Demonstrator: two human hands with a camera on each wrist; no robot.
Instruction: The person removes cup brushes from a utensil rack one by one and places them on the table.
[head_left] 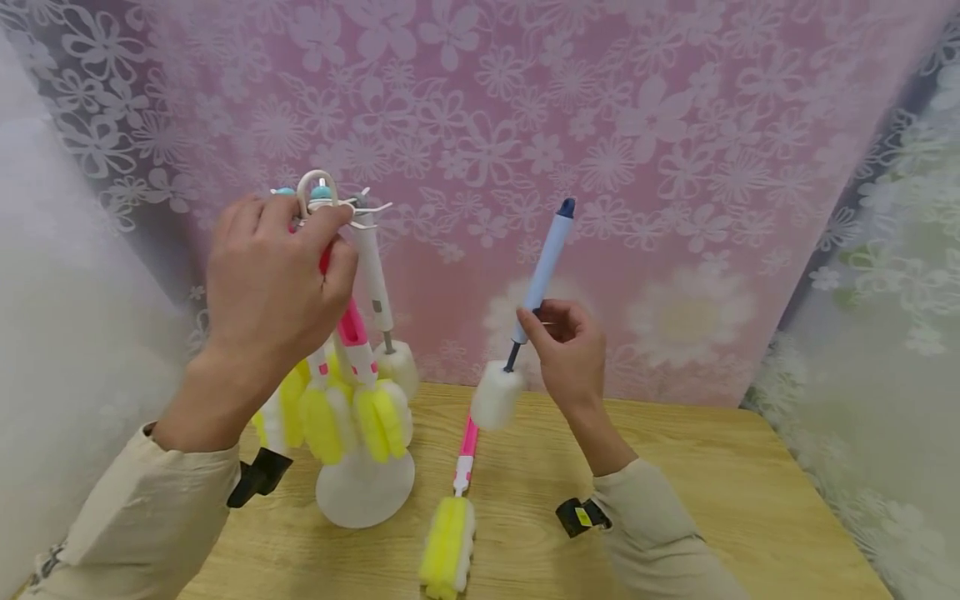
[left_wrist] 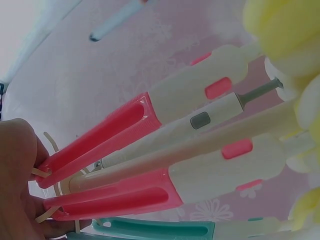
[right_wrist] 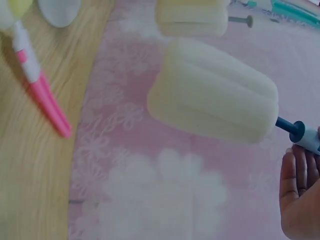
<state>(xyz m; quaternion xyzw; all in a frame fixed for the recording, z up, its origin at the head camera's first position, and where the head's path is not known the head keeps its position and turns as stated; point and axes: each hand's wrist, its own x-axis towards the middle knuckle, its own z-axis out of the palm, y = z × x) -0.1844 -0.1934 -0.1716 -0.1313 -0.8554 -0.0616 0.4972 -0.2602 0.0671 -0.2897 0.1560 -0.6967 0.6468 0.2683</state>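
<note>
My right hand pinches the light-blue handle of a sponge bottle brush between thumb and fingers. The brush is tilted in the air, its white sponge head pointing down. At the left, my left hand grips the hooked top of a white brush stand, covering part of the hooks. Hanging from the stand are pink-handled brushes with yellow-and-white sponge heads, a grey-white one with a white sponge head, and a teal-handled one.
Another pink-handled brush lies on the wooden table, its handle end behind the raised white sponge in the head view. A pink floral cloth hangs behind the table, with pale floral panels at both sides.
</note>
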